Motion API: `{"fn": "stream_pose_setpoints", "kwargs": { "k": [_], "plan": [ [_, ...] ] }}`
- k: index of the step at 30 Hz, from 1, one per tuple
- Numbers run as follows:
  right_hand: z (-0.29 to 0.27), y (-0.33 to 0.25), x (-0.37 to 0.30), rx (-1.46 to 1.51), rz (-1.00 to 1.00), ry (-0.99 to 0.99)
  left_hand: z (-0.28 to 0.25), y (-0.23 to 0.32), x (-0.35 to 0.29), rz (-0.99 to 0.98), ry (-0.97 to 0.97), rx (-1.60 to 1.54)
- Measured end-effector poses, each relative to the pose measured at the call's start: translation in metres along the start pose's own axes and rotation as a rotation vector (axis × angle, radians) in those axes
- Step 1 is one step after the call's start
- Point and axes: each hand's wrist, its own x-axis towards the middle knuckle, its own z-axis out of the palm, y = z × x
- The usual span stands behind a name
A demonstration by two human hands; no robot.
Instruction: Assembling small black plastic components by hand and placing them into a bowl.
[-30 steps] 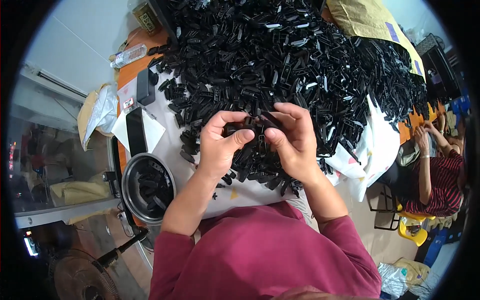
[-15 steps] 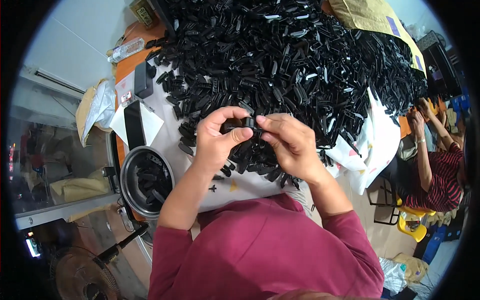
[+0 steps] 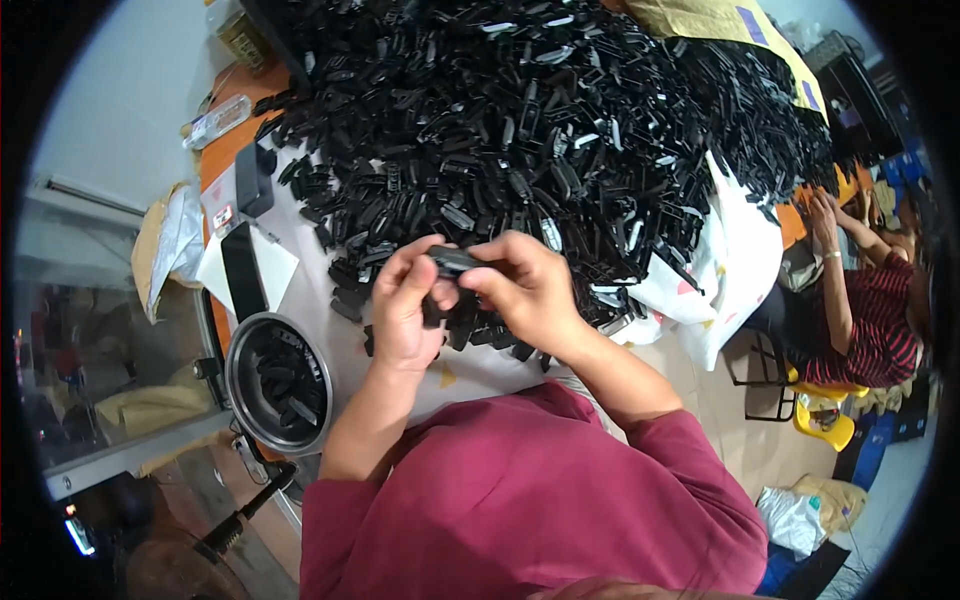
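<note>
Left hand (image 3: 405,310) and right hand (image 3: 532,292) pinch one black part (image 3: 453,262) — others lie in the table's (image 3: 222,155) left-edge bowl (image 3: 239,395), a big heap (image 3: 450,130) seemingly left.

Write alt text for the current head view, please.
A bare left hand and right hand hold a small black part over the near side of a large heap of dark pieces. At left, a metal bowl holds more dark pieces; at right is another person in stripes.
</note>
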Motion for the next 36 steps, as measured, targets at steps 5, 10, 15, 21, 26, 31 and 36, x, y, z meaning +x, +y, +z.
{"fn": "stream_pose_setpoints", "kwargs": {
  "k": [5,10,15,21,26,31,36],
  "plan": [
    [-0.055,0.026,0.056,-1.018,-0.171,0.208,-0.047,0.063,-0.033,0.394,0.441,1.215],
    [-0.077,0.042,0.075,-1.390,0.018,0.274,-0.119,0.120,-0.082,0.120,0.812,1.864],
    [-0.075,0.044,0.073,-1.397,0.105,0.281,-0.093,0.099,-0.045,0.558,0.505,2.209],
    [-0.074,0.049,0.069,-1.336,0.049,0.267,-0.062,0.053,0.045,0.445,0.190,2.048],
    [-0.064,0.040,0.055,-1.228,-0.169,0.356,-0.062,0.041,0.056,0.447,0.201,2.216],
    [-0.042,0.021,0.043,-0.296,-0.152,0.173,-0.042,0.031,0.050,0.331,0.066,1.539],
    [-0.008,0.000,0.033,-0.220,-0.350,-0.027,-0.006,0.027,0.031,-0.002,-0.167,0.817]
  ]
}}
